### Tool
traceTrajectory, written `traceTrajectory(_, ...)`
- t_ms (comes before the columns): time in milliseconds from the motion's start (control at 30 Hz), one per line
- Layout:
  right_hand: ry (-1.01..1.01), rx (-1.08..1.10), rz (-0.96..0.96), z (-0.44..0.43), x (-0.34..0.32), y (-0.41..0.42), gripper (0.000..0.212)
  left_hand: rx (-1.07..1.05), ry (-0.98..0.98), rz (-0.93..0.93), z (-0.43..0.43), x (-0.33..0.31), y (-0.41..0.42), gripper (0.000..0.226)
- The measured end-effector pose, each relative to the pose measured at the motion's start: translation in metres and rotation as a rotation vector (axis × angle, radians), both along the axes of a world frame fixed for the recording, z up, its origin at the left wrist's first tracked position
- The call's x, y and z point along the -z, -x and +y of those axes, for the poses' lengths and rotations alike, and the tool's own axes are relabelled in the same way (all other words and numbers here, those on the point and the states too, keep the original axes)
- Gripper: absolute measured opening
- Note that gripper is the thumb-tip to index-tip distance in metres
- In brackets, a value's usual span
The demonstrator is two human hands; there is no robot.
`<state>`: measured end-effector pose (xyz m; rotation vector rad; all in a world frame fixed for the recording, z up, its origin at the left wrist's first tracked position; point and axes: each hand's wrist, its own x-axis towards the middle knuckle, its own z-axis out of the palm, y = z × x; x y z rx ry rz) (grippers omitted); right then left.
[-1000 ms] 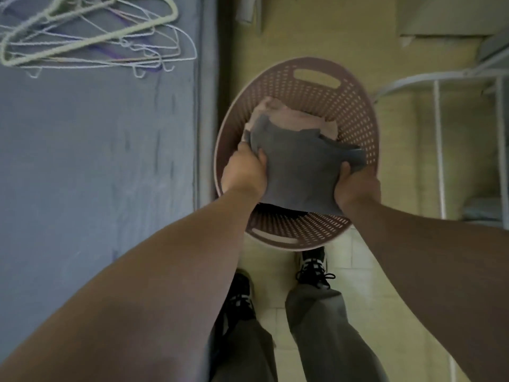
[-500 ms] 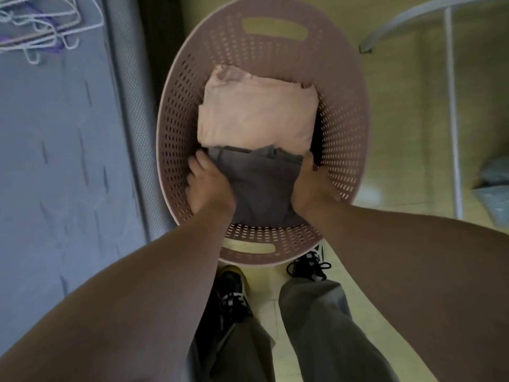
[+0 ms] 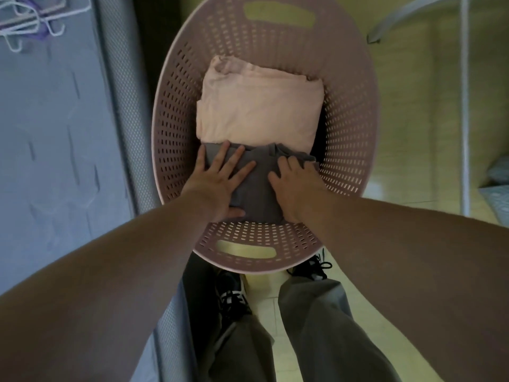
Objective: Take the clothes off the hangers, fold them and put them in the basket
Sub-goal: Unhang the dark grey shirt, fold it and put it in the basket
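A pink perforated laundry basket (image 3: 349,111) stands on the floor in front of me. Inside it lies a folded peach garment (image 3: 259,111) at the far side. A folded grey garment (image 3: 259,186) lies at the near side, touching the peach one. My left hand (image 3: 217,183) lies flat on the grey garment with fingers spread. My right hand (image 3: 294,183) presses on the garment's right part, fingers bent slightly over its far edge. Empty white hangers (image 3: 30,20) lie on the blue bed at the top left.
The blue bed (image 3: 55,133) runs along the left, its grey mesh side (image 3: 124,106) beside the basket. A white metal frame (image 3: 464,106) stands at the right on the yellowish tiled floor. My legs and black shoes (image 3: 231,296) are just below the basket.
The grey garment went down from above the basket into its near side. My hands let go of its edges and now lie on top of it, the left one spread flat.
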<state>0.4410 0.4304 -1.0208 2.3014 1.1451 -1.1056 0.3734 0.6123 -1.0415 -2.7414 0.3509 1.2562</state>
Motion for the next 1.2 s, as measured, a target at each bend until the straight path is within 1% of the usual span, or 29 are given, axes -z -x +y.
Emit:
traceTrajectory(100,0.044,0.067,-0.031,0.007,0.021,0.005,0.072,-0.035,-0.068,-0.006,-0.011,0.017,0.002,0.108)
traceTrajectory(167,0.026,0.100,-0.082,0.008,0.039,0.009,0.069,-0.050,-0.085,-0.026,-0.013,0.033,0.003,0.108)
traceTrajectory(300,-0.007,0.115,-0.161,0.005,0.070,0.015,0.052,-0.086,-0.131,-0.040,-0.021,0.060,0.003,0.107)
traceTrajectory(367,-0.031,0.143,-0.169,0.004,0.071,0.015,0.046,-0.087,-0.153,-0.030,-0.025,0.060,0.002,0.108)
traceTrajectory(433,-0.036,0.166,-0.134,0.003,0.061,0.017,0.045,-0.068,-0.155,0.005,-0.028,0.046,0.000,0.108)
traceTrajectory(500,-0.031,0.190,-0.126,0.003,0.048,0.017,0.049,-0.029,-0.125,-0.028,-0.026,0.032,-0.006,0.101)
traceTrajectory(567,-0.030,0.201,-0.151,0.003,0.031,0.013,0.058,-0.020,-0.067,-0.148,-0.022,0.011,-0.014,0.092)
traceTrajectory(633,-0.046,0.219,-0.199,0.003,0.021,0.006,0.073,-0.056,-0.082,-0.271,-0.015,-0.004,-0.025,0.095)
traceTrajectory(667,-0.058,0.230,-0.208,0.002,0.019,0.003,0.080,-0.076,-0.115,-0.285,-0.010,-0.007,-0.032,0.102)
traceTrajectory(700,-0.070,0.239,-0.212,0.002,0.020,-0.002,0.086,-0.092,-0.148,-0.279,-0.004,-0.006,-0.039,0.111)
traceTrajectory(767,-0.078,0.258,-0.191,0.002,0.028,-0.012,0.090,-0.101,-0.185,-0.238,0.009,0.005,-0.051,0.126)
traceTrajectory(867,-0.011,0.313,-0.103,-0.005,0.051,-0.028,0.097,-0.112,-0.172,-0.137,0.023,0.031,-0.058,0.139)
traceTrajectory(967,0.026,0.329,-0.054,-0.012,0.071,-0.032,0.102,-0.120,-0.179,-0.081,0.027,0.054,-0.056,0.142)
traceTrajectory(1033,0.023,0.330,-0.056,-0.014,0.078,-0.032,0.102,-0.119,-0.191,-0.087,0.026,0.060,-0.057,0.141)
traceTrajectory(1133,0.041,0.312,-0.055,-0.010,0.068,-0.032,0.100,-0.119,-0.208,-0.086,0.021,0.046,-0.059,0.139)
traceTrajectory(1200,-0.010,0.342,-0.045,-0.005,0.051,-0.035,0.091,-0.116,-0.229,-0.083,0.010,0.025,-0.059,0.136)
